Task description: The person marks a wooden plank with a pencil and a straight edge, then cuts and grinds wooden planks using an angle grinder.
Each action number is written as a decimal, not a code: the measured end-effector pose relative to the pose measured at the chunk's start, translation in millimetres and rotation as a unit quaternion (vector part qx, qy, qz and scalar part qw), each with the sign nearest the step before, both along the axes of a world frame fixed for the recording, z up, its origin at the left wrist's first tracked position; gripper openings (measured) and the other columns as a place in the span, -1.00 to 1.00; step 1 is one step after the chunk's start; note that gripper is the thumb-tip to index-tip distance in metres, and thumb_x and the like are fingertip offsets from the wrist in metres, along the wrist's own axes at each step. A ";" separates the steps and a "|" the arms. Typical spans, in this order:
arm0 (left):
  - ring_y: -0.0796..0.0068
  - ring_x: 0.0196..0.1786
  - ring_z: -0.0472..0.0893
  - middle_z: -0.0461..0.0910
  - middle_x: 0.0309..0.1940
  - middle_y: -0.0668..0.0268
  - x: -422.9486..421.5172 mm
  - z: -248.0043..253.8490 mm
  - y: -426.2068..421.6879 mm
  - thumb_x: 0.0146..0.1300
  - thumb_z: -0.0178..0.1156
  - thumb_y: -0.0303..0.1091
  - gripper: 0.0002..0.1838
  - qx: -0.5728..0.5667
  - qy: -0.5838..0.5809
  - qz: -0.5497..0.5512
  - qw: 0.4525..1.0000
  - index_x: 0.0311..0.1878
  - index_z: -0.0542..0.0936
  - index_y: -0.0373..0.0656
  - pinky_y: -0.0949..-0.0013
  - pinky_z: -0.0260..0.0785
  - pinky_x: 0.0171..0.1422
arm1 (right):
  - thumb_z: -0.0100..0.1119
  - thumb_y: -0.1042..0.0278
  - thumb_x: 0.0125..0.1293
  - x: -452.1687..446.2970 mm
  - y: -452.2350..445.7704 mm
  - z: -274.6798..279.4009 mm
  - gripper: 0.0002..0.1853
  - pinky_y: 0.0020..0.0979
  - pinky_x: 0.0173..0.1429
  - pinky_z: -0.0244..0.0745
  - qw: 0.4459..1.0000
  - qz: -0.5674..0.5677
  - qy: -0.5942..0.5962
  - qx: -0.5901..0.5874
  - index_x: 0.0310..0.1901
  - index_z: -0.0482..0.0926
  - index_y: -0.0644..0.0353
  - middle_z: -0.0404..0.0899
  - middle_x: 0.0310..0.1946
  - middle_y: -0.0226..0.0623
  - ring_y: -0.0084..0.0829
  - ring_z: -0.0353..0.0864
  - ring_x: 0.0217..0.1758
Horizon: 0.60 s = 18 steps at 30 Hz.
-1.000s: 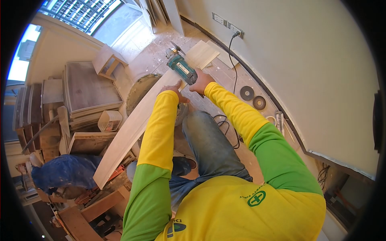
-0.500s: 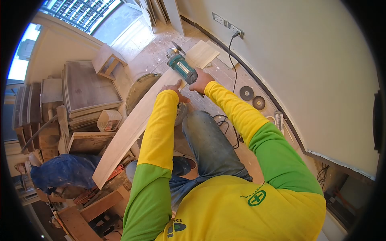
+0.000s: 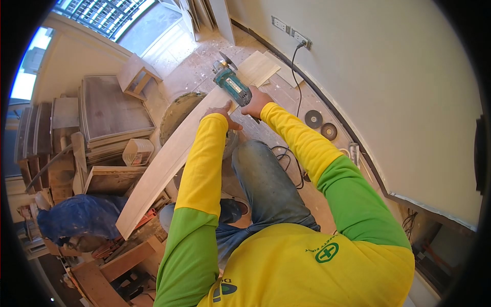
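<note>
My right hand (image 3: 257, 104) is wrapped round the rear body of a teal angle grinder (image 3: 233, 86). Its disc and guard point away from me, above the far part of a long pale wooden plank (image 3: 164, 166). On the plank, just left of the grinder, lies my left hand (image 3: 223, 114), gripping the board's edge with the thumb apart from the fingers. Under the plank, a round bucket (image 3: 180, 115) crusted with dried material is partly hidden. My bent knee is close to the board's right side. Whether the disc is spinning cannot be made out.
A black power cord (image 3: 293, 66) runs from a wall outlet (image 3: 300, 39) down to the floor. Two loose discs (image 3: 313, 118) lie by the wall at right. Stacked panels (image 3: 116, 110), a small wooden stool (image 3: 139, 77) and a blue plastic bag (image 3: 84, 217) fill the left side.
</note>
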<state>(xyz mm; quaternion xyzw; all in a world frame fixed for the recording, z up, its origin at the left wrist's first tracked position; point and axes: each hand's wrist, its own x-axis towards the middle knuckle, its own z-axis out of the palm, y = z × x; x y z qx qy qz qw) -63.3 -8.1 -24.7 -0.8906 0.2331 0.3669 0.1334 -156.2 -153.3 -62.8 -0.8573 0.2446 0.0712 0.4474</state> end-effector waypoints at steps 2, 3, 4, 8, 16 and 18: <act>0.05 0.57 0.29 0.30 0.53 0.07 -0.6 -0.1 0.6 -0.12 0.56 0.30 0.30 -0.002 -0.001 0.003 1.000 0.66 0.00 0.38 0.09 0.22 0.58 | 0.48 0.03 -0.12 -0.3 0.4 0.8 -0.10 -0.14 0.27 0.55 1.000 -0.002 -0.001 -0.002 0.31 0.35 0.17 0.64 0.09 0.16 0.09 0.66 0.15; 0.04 0.57 0.28 0.29 0.53 0.05 -0.8 -0.2 0.8 -0.12 0.56 0.30 0.30 -0.004 -0.002 0.006 1.000 0.66 0.00 0.39 0.09 0.21 0.58 | 0.49 0.03 -0.12 -0.4 0.6 1.2 -0.10 -0.14 0.27 0.55 1.000 -0.004 -0.002 -0.005 0.30 0.36 0.17 0.64 0.09 0.16 0.09 0.66 0.15; 0.04 0.57 0.28 0.29 0.53 0.05 -0.8 -0.4 0.9 -0.12 0.56 0.30 0.30 -0.004 -0.001 0.006 1.000 0.66 0.00 0.39 0.09 0.21 0.58 | 0.49 0.03 -0.12 -0.1 0.4 1.6 -0.10 -0.14 0.27 0.55 1.000 -0.003 -0.002 -0.005 0.30 0.36 0.17 0.64 0.09 0.16 0.09 0.66 0.15; 0.02 0.58 0.26 0.27 0.54 -0.01 -0.2 -1.7 0.8 -0.14 0.57 0.31 0.31 -0.002 -0.004 0.011 1.000 0.66 0.00 0.41 0.08 0.19 0.59 | 0.49 0.05 -0.13 2.5 -0.9 3.6 -0.11 -0.15 0.26 0.56 1.000 0.001 0.010 -0.008 0.29 0.37 0.18 0.65 0.08 0.15 0.06 0.67 0.14; 0.03 0.58 0.27 0.30 0.52 0.03 0.0 -0.1 0.5 -0.14 0.56 0.33 0.31 -0.002 0.001 0.013 1.000 0.65 0.00 0.43 0.04 0.22 0.57 | 0.48 0.07 -0.16 2.5 -3.7 15.0 -0.02 -0.21 0.22 0.58 0.998 0.024 0.057 -0.011 0.36 0.31 0.21 0.66 0.07 0.14 0.04 0.69 0.10; 0.04 0.57 0.28 0.32 0.52 0.06 0.1 -0.1 0.1 -0.15 0.56 0.34 0.31 0.004 -0.001 0.009 1.000 0.65 0.00 0.43 0.03 0.23 0.56 | 0.48 0.06 -0.16 -1.2 -4.2 12.7 -0.02 -0.20 0.22 0.58 0.998 0.028 0.050 -0.014 0.35 0.30 0.21 0.66 0.06 0.14 0.04 0.69 0.10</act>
